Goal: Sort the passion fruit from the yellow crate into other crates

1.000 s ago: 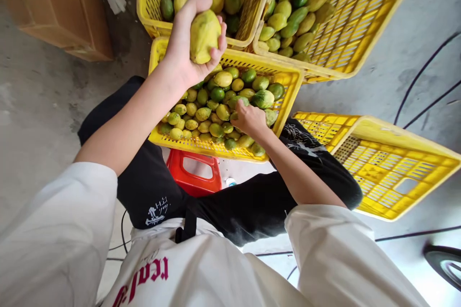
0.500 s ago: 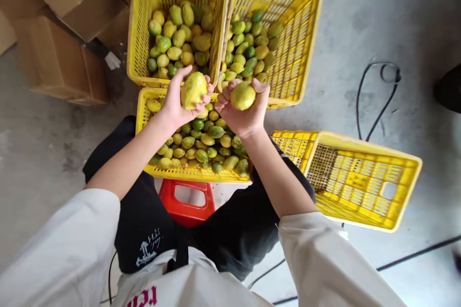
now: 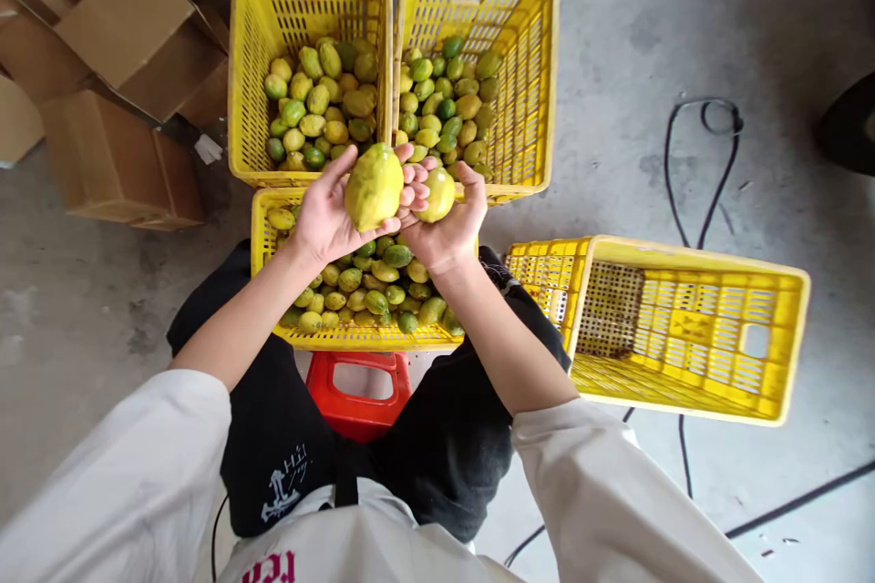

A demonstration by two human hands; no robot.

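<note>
While you sit over the near crate [image 3: 263, 228], L hand [image 3: 326, 217] cups a big yellow-green fruit [image 3: 373, 188], R hand [image 3: 447, 228] a smaller fruit [image 3: 436, 195].
Both look firm, smooth, prob. bruise-prone; hold w/ palm under, fingers round the middle, hands touching above the crate.

Red letters stand on the white garment front [image 3: 383, 556] at the bottom edge of the view; only their upper parts show, cut off by the frame, and they read roughly as "tc" or "ic", too partial to make out as a word. On the left leg of the black shorts [image 3: 273, 437] sits a small white print [image 3: 283, 485]: an upward arrow-like mark with a few small characters beside it, too small and skewed to read. The right leg of those shorts carries a faint white pattern [image 3: 493, 271], not legible.
</note>
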